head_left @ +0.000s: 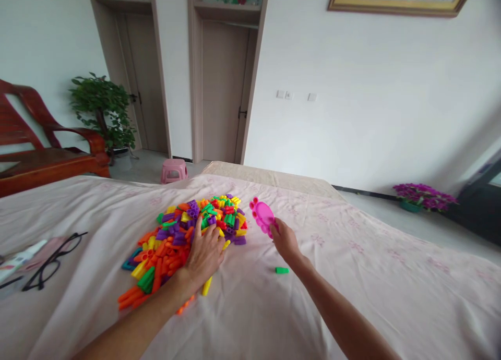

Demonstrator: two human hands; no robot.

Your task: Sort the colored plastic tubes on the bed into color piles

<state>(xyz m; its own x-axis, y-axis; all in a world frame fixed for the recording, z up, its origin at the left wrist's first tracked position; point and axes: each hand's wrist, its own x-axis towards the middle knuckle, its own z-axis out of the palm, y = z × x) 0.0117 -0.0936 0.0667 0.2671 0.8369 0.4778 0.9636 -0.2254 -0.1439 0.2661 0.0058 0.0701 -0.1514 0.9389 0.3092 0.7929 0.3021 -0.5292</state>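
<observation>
Cloth-covered surface [344, 297]: one, pale pink, rumpled; its folds could tip small pieces.
Wooden armchair [78, 164]: one, red-brown, well apart at left, clear of the arms.
Leafy plant [99, 107]: one, potted, behind the armchair.
Heap of plastic pieces [168, 255]: mixed colours, left of centre; the pieces lie crossed and crowd one another, likely hampering a clean pinch.
Left hand [205, 248]: over the heap, fingers partly spread, fingertips among the pieces; whether it grips one, I cannot tell from here.
Right hand [285, 240]: thumb and fingers pinched on the near edge of the pink piece [264, 214].
Spectacles [56, 255]: dark-framed, far left, away from both hands.
Pink piece: flat, scallop-edged, just right of the heap; probably light, stiff, somewhat slippery, best held by its rim.
Green block [282, 270]: single, near the right wrist; presumably light, pinchable by its sides.
</observation>
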